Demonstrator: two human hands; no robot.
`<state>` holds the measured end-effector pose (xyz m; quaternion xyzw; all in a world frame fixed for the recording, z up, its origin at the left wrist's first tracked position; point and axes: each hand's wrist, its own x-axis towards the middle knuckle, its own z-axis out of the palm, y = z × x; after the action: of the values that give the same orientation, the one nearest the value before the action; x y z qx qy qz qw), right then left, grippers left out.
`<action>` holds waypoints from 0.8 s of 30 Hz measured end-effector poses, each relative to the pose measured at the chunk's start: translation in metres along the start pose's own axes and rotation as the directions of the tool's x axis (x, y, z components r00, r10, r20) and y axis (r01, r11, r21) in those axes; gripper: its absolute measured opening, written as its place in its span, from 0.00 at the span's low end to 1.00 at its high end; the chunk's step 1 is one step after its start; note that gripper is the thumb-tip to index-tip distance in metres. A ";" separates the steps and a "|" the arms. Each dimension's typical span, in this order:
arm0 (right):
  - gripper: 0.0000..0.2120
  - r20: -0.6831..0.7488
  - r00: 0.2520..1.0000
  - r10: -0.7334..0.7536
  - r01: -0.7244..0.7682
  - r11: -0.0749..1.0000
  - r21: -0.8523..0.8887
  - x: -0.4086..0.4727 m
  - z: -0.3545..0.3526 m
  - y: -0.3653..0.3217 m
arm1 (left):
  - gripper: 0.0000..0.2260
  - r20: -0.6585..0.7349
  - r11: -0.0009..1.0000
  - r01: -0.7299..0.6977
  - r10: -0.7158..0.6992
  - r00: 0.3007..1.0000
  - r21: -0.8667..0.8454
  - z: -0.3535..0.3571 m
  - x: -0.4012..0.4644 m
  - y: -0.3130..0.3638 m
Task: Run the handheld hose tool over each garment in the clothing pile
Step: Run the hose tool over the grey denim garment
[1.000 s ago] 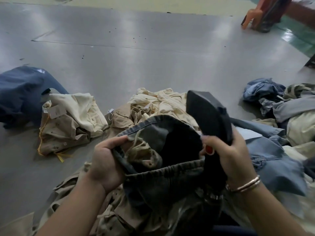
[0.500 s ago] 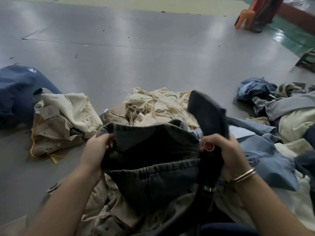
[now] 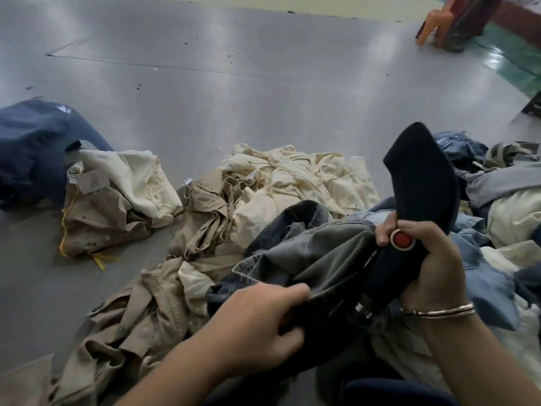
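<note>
The handheld hose tool (image 3: 421, 183), a black wedge-headed piece with a round red button (image 3: 402, 239) on its handle, stands upright at about four o'clock in the head view, its broad head tilted up and away from the person. The right hand (image 3: 430, 259) grips the handle, fingers curled round it and the thumb lying just beside the red button; thin metal bangles (image 3: 439, 312) circle that wrist. A metal ring (image 3: 363, 310) shows low on the handle, where it drops out of sight behind dark cloth. Against the tool's handle lies a grey denim garment (image 3: 319, 250), bunched and lifted off the pile toward five o'clock. The left hand (image 3: 257, 320) holds this garment's near edge at six o'clock, fingers curled over the fold and pinching the cloth. Under and around it spreads the clothing pile (image 3: 205, 259): tan and khaki pieces run from seven o'clock up to the centre, and a cream garment (image 3: 295, 177) lies crumpled just beyond the denim at about one o'clock. Light blue denim (image 3: 483, 276) lies under the right wrist at four o'clock, with more blue, grey and cream clothes (image 3: 503, 183) heaped at three o'clock. Apart from the pile, at nine o'clock, sits a folded cream-and-tan bundle (image 3: 117, 200) with a paper tag and yellow cord, touching a dark navy garment (image 3: 32, 148) farther left. All rests on a grey floor (image 3: 234, 83); an orange plastic stool (image 3: 436, 24) stands at two o'clock.
</note>
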<state>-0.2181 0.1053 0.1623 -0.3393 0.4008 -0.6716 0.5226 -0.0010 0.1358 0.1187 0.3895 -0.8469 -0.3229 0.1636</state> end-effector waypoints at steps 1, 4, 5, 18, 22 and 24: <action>0.05 -0.005 1.000 -0.006 0.006 1.000 0.007 -0.001 -0.001 0.000 | 0.08 0.054 0.960 0.184 -0.176 0.983 -0.212 -0.002 0.001 -0.003; 0.02 0.033 0.999 -0.014 0.014 1.000 0.017 -0.005 0.003 0.000 | 0.25 0.454 0.435 0.765 -0.623 0.637 -0.475 0.002 0.011 -0.024; 0.03 0.052 0.999 -0.009 0.008 1.000 0.010 -0.008 0.005 0.002 | 0.29 0.451 0.421 0.821 -0.690 0.566 -0.386 0.005 0.015 -0.034; 0.05 0.094 0.991 -0.093 0.100 0.992 -0.072 -0.014 0.003 0.000 | 0.21 0.148 -0.251 -0.142 -0.850 0.506 -0.958 0.020 0.018 -0.037; 0.08 0.120 0.991 -0.057 0.081 0.975 -0.205 -0.013 -0.003 0.009 | 0.14 -0.005 -0.385 -0.436 -0.745 0.667 -0.814 -0.041 0.005 -0.022; 0.15 0.078 0.997 -0.019 0.038 0.970 -0.240 -0.012 -0.005 0.016 | 0.15 -0.006 -0.472 -0.419 -0.658 0.753 -0.776 -0.046 -0.005 -0.018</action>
<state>-0.2126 0.1159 0.1456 -0.4311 0.4545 -0.6121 0.4826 0.0367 0.1110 0.1405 0.2474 0.0415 -0.7458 0.6171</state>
